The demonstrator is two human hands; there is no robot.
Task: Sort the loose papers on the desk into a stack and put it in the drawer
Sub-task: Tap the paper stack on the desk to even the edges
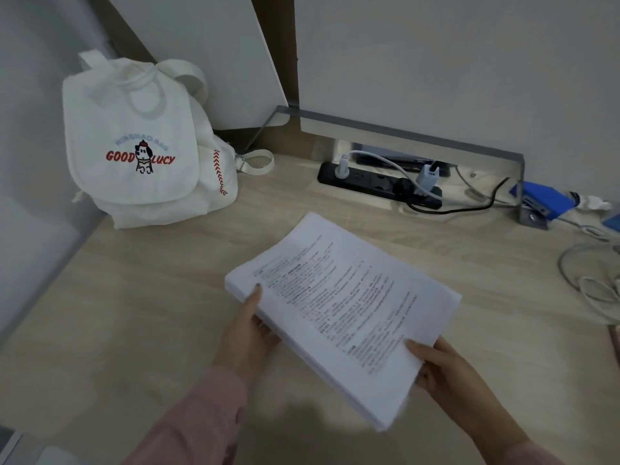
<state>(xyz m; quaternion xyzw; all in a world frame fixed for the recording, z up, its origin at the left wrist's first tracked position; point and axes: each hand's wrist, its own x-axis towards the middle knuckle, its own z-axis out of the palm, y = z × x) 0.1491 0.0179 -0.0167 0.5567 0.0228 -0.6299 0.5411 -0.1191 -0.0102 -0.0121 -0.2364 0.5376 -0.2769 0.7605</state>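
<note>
Desk (141, 313): pale wood-grain top, the largest surface in view; carries everything listed below.
Backpack (141, 146): white fabric, printed motif on the flap, slumped in the far left corner; well apart from the papers.
Stack of papers (342, 307): printed sheets already gathered into one thick block, held above the middle of the desk, turned at an angle to the person, near corner lower than the far one. No loose sheets show elsewhere on the desk.
Handling, judged: a block this thick should be fairly heavy and will sag if held by one edge; sheets are smooth and could fan or slide out at the unsupported near corner. Best gripped on two opposite edges, fingers beneath, thumbs pressing on top.
Power strip (379, 186): black, along the back edge, plugs and white cables seated; clear of the stack.
Left hand (250, 333): clamped on the stack's left edge, thumb on top, fingers underneath.
Right hand (443, 367): clamped on the near right edge, thumb on the top sheet, fingers curled below.
Drawer: not in view; position cannot be told.
Step, judged: stacking done, stowing remains.
</note>
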